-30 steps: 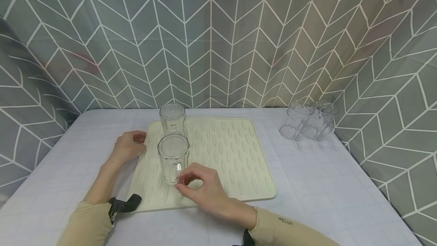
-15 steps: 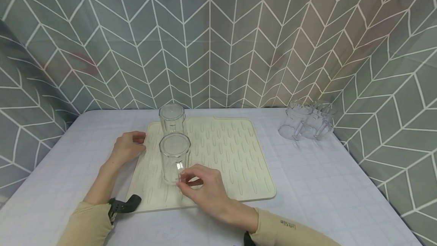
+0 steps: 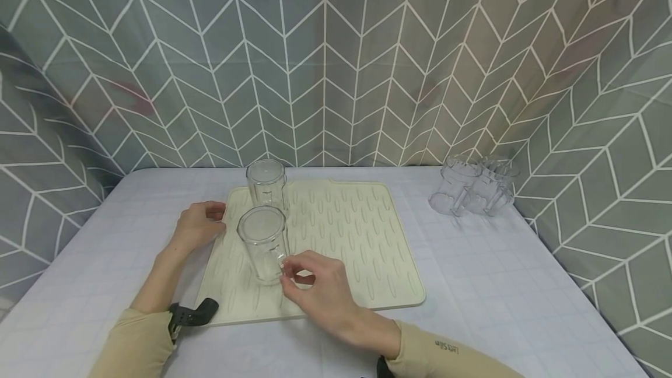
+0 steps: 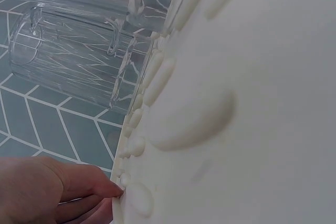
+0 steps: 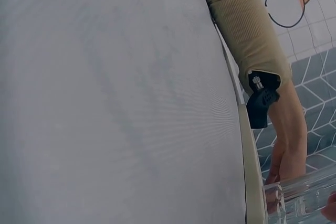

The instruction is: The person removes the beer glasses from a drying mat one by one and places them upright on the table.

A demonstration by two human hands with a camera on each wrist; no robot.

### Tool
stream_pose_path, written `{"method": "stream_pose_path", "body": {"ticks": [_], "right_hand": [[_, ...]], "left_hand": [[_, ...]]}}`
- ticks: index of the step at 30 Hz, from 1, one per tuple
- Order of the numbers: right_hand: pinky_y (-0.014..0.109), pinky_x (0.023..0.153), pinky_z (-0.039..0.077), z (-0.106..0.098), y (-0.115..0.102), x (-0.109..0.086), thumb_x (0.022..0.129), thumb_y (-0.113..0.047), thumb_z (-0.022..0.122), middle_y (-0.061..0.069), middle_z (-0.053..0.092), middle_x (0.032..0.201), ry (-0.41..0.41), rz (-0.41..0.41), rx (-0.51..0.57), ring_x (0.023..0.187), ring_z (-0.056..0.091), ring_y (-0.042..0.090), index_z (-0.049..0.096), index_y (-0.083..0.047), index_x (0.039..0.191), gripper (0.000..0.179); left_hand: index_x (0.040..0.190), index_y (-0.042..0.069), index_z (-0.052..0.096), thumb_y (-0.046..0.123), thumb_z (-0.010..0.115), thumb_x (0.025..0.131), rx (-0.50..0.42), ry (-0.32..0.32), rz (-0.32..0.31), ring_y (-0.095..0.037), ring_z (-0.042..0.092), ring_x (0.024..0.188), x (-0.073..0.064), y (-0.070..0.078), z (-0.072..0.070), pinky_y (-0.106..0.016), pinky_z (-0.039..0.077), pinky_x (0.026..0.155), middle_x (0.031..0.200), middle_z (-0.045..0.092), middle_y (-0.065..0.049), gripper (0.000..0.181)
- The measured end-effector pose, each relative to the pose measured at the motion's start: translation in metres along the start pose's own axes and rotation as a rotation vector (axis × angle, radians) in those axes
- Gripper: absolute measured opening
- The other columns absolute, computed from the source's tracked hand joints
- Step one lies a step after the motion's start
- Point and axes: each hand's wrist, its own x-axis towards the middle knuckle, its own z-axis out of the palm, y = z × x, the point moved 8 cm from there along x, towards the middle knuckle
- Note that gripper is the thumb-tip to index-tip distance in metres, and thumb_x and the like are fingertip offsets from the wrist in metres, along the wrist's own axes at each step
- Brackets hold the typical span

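Note:
On the pale drying mat (image 3: 346, 238) stand two clear glass mugs, one behind the other. My right hand (image 3: 325, 290) pinches the front mug (image 3: 261, 247) low at its handle side with thumb and fingertips. This mug leans slightly, its top toward the left. Behind it, the second mug (image 3: 266, 182) is upright near the mat's back left corner. My left hand (image 3: 196, 226) rests at the mat's left edge, fingers loosely bent; in the left wrist view its fingertips touch the edge. In the right wrist view, a right fingertip (image 5: 329, 211) shows beside the front mug.
Two more clear mugs, the nearer-left one (image 3: 454, 185) and its neighbour (image 3: 493, 185), stand together at the table's back right. A white cloth (image 3: 472, 284) covers the table. Patterned curtains (image 3: 325, 63) hang behind and at the sides.
My right hand has shifted slightly right. The front mug's top has swung left and its base has edged right, so it now leans. The left hand stays at the mat's edge.

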Motion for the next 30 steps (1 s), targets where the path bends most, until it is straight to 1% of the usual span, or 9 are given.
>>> {"method": "stream_pose_path", "body": {"ticks": [6,10,19,25,30], "right_hand": [[0.016,0.067,0.059,-0.003,0.002,0.000,0.079,0.010,0.072,0.003,0.072,0.085,0.013,0.002,0.019,0.080,0.069,0.008,0.073,-0.002,0.095,0.020],[0.017,0.067,0.060,-0.005,0.005,-0.002,0.080,0.009,0.072,0.003,0.073,0.086,0.014,0.024,0.043,0.082,0.069,0.006,0.073,-0.002,0.097,0.021],[0.019,0.067,0.060,-0.007,0.005,-0.002,0.081,0.009,0.072,0.002,0.072,0.086,0.003,0.037,0.077,0.082,0.068,0.004,0.074,-0.002,0.098,0.020],[0.022,0.067,0.061,-0.011,0.003,-0.001,0.081,0.008,0.072,0.003,0.072,0.087,0.009,0.006,0.069,0.082,0.069,0.006,0.073,-0.002,0.098,0.020],[0.020,0.067,0.061,-0.012,0.004,-0.001,0.082,0.007,0.072,0.005,0.073,0.087,0.001,-0.012,0.071,0.082,0.069,0.005,0.073,-0.002,0.099,0.020]], "left_hand": [[0.133,-0.013,0.054,0.003,0.060,0.083,0.004,0.005,0.003,-0.050,0.058,0.115,-0.001,0.001,-0.001,-0.058,0.053,0.093,0.122,0.062,-0.034,0.053],[0.133,-0.013,0.053,0.003,0.061,0.083,0.003,0.000,0.002,-0.050,0.058,0.114,-0.002,0.003,-0.001,-0.058,0.053,0.092,0.122,0.062,-0.034,0.053],[0.133,-0.013,0.054,0.003,0.061,0.083,0.002,-0.004,0.003,-0.050,0.058,0.115,-0.002,0.003,0.000,-0.059,0.052,0.093,0.123,0.062,-0.034,0.053],[0.133,-0.013,0.053,0.003,0.061,0.082,0.004,-0.007,0.002,-0.050,0.057,0.115,-0.001,0.003,-0.001,-0.058,0.052,0.093,0.123,0.062,-0.034,0.054],[0.134,-0.013,0.053,0.003,0.062,0.082,0.008,-0.016,-0.001,-0.050,0.057,0.115,-0.002,0.003,-0.001,-0.057,0.053,0.093,0.122,0.062,-0.034,0.054]]}}
